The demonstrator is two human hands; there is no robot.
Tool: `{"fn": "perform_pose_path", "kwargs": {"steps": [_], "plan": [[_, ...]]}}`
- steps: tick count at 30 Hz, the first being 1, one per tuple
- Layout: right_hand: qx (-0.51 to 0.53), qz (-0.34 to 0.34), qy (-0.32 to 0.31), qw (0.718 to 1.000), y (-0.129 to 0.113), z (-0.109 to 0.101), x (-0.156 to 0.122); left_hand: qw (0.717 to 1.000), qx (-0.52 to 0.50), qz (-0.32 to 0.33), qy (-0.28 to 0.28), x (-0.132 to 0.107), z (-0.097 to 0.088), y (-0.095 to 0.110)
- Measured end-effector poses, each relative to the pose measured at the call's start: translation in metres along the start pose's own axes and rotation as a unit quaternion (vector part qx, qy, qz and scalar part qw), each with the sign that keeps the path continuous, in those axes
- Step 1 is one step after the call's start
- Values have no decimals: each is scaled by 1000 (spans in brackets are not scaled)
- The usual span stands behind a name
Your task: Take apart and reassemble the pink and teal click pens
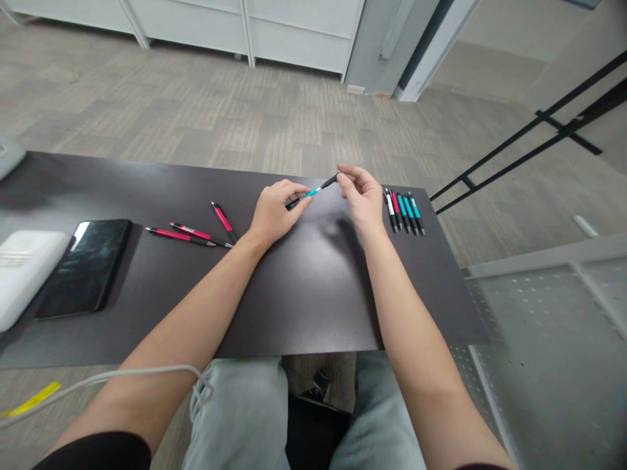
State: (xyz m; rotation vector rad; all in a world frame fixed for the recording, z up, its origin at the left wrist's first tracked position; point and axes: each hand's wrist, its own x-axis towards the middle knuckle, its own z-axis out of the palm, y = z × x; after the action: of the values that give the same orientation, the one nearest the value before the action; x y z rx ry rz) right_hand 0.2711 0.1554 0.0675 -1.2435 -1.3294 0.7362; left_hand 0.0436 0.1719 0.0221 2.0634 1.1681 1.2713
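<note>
Both of my hands hold one teal and black pen (313, 192) above the dark table (304, 294). My left hand (274, 212) pinches the pen's lower end. My right hand (360, 192) grips its black upper end with closed fingers. Three red and black pens (196, 232) lie on the table left of my left hand. A row of several pens (404, 211), red, white and teal, lies side by side right of my right hand.
A black phone (85, 266) lies face up at the table's left, beside a white case (24, 271). A grey perforated metal surface (553, 339) sits to the right. A white cable (122, 375) crosses my left forearm. Carpeted floor lies beyond the table.
</note>
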Motion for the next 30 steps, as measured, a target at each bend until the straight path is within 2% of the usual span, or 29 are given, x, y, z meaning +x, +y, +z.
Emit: {"fn": "perform_pose_path", "kwargs": {"steps": [4, 8, 17, 26, 30], "plan": [[7, -2, -20, 1000, 4, 1, 0, 1000, 2, -6, -3, 1, -1, 2], [18, 13, -9, 1000, 14, 0, 3, 1000, 4, -7, -6, 1, -1, 2], [16, 5, -23, 1000, 15, -1, 3, 1000, 3, 1, -5, 1, 0, 1], [16, -6, -31, 999, 34, -11, 8, 1000, -17, 11, -11, 1, -2, -2], [20, -7, -23, 1000, 36, -9, 8, 1000, -12, 3, -14, 1, -1, 0]]}}
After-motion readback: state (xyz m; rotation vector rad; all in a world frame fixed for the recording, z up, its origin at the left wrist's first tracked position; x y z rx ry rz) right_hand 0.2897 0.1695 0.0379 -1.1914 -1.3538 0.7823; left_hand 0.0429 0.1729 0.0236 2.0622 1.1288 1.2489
